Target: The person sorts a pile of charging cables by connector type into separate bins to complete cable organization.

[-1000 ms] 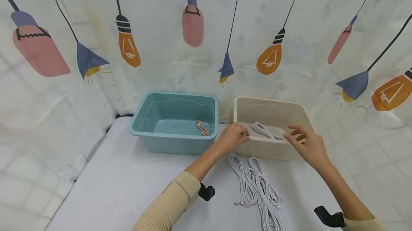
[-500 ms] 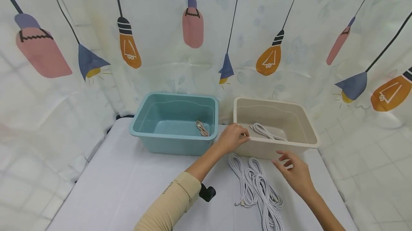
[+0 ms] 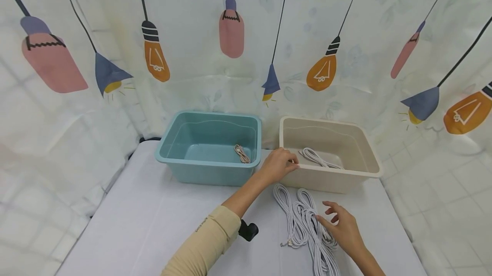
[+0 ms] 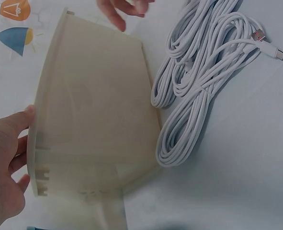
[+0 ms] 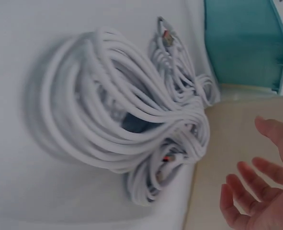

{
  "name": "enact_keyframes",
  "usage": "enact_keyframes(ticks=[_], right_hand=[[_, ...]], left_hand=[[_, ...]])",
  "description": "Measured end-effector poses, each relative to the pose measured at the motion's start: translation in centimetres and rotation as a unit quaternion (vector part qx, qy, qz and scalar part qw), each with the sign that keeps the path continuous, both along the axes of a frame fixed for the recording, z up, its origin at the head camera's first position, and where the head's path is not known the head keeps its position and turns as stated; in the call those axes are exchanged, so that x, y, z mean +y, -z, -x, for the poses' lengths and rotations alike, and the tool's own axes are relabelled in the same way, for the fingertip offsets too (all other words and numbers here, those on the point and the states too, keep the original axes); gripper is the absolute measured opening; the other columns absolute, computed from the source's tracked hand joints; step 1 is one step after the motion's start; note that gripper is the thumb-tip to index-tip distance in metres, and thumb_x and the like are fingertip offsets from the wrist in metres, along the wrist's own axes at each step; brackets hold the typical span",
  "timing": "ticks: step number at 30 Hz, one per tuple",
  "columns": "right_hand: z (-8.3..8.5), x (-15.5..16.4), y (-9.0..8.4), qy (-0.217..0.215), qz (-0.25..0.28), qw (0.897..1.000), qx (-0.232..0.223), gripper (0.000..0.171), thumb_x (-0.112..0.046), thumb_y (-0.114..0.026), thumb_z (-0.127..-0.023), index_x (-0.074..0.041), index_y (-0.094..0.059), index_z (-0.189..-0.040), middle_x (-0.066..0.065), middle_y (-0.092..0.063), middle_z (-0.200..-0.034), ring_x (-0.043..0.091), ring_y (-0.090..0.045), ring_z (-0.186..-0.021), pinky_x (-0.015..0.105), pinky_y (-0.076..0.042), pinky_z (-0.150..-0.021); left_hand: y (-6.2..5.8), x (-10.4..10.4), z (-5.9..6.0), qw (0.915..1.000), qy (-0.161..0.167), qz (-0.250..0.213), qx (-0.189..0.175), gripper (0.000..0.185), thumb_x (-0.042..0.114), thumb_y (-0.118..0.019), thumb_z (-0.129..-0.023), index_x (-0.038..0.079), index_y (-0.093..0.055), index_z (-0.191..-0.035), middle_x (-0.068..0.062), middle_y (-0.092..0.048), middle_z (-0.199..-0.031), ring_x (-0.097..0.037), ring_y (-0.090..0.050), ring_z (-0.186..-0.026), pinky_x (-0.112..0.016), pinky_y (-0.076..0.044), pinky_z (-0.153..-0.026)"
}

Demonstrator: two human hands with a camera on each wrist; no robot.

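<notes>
My left hand grips the front rim of the beige bin near its left corner. In the left wrist view, the fingertips of this hand lie along the rim. A coiled white cable lies inside the beige bin. My right hand, fingers loosely bent and holding nothing, hovers at the right side of the coiled white charging cables on the table. Metal plugs show on these bundles in the left wrist view. In the right wrist view, my right hand is apart from the coils.
A teal bin stands left of the beige one, with a small brownish-pink coiled cable inside. Both stand at the back of the white-covered table, before a curtain printed with lamps.
My right hand has moved out of the beige bin, down and toward me to the white cables on the table. My left hand has stayed at the rim.
</notes>
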State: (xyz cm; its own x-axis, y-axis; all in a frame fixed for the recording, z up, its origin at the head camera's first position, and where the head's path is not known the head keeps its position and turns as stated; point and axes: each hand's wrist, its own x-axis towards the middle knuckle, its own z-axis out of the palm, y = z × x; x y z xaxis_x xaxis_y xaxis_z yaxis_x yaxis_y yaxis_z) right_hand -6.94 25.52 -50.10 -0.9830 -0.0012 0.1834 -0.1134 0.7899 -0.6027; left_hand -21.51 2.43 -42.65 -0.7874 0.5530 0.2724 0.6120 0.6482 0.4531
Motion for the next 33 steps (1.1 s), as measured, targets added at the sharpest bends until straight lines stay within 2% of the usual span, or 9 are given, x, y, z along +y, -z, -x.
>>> enact_keyframes(ticks=[8,16,21,25,28,33], right_hand=[[-0.9,-0.4,2.8,0.007,0.017,0.997,-0.078,0.064,-0.017,-0.094,-0.079,0.005,-0.065,-0.131,0.005,-0.066,-0.096,0.005,-0.051,-0.068,0.023,-0.045,-0.058],[-1.3,-1.0,4.3,0.021,-0.015,0.993,-0.111,0.081,-0.018,-0.098,-0.072,0.011,-0.058,-0.136,0.009,-0.061,-0.099,0.014,-0.048,-0.076,0.025,-0.042,-0.063],[-1.4,-1.3,4.4,0.035,-0.017,0.994,-0.102,0.077,-0.014,-0.096,-0.073,0.012,-0.059,-0.135,0.011,-0.061,-0.098,0.015,-0.048,-0.078,0.026,-0.041,-0.063],[-1.7,-1.5,4.3,0.058,0.01,0.993,-0.1,0.072,-0.007,-0.089,-0.073,0.011,-0.058,-0.136,0.011,-0.06,-0.098,0.013,-0.05,-0.076,0.024,-0.041,-0.062],[-1.8,-1.5,4.0,0.064,0.029,0.994,-0.081,0.07,-0.002,-0.087,-0.073,0.01,-0.059,-0.136,0.012,-0.06,-0.099,0.01,-0.053,-0.073,0.023,-0.044,-0.062],[-1.9,-1.3,3.7,0.049,0.037,0.997,-0.038,0.068,0.001,-0.087,-0.072,0.01,-0.06,-0.134,0.012,-0.061,-0.097,0.005,-0.054,-0.069,0.022,-0.048,-0.059]], left_hand=[[0.0,0.0,-0.1,1.0,0.0,0.0,-0.007,0.018,0.029,-0.073,-0.101,0.014,-0.082,-0.105,-0.001,-0.077,-0.099,-0.018,-0.064,-0.095,-0.032,-0.051,-0.087],[0.0,0.0,-0.1,0.9999,0.002,0.003,-0.01,0.018,0.029,-0.073,-0.102,0.014,-0.082,-0.105,-0.001,-0.077,-0.1,-0.018,-0.064,-0.097,-0.032,-0.051,-0.089],[-0.1,0.0,-0.2,1.0,0.0,0.001,-0.001,0.016,0.028,-0.074,-0.101,0.014,-0.082,-0.104,0.0,-0.078,-0.099,-0.018,-0.064,-0.096,-0.031,-0.051,-0.088],[-0.1,0.0,-0.2,1.0,0.002,0.002,0.0,0.016,0.028,-0.074,-0.101,0.015,-0.082,-0.104,0.0,-0.078,-0.099,-0.018,-0.065,-0.096,-0.03,-0.051,-0.088],[-0.1,0.1,-0.2,1.0,0.003,0.0,0.0,0.016,0.028,-0.074,-0.101,0.015,-0.082,-0.103,0.0,-0.078,-0.099,-0.018,-0.065,-0.096,-0.03,-0.051,-0.088],[-0.1,0.0,-0.2,0.9999,0.003,-0.008,0.007,0.014,0.025,-0.076,-0.1,0.013,-0.082,-0.102,-0.001,-0.078,-0.097,-0.017,-0.063,-0.092,-0.029,-0.051,-0.084]])
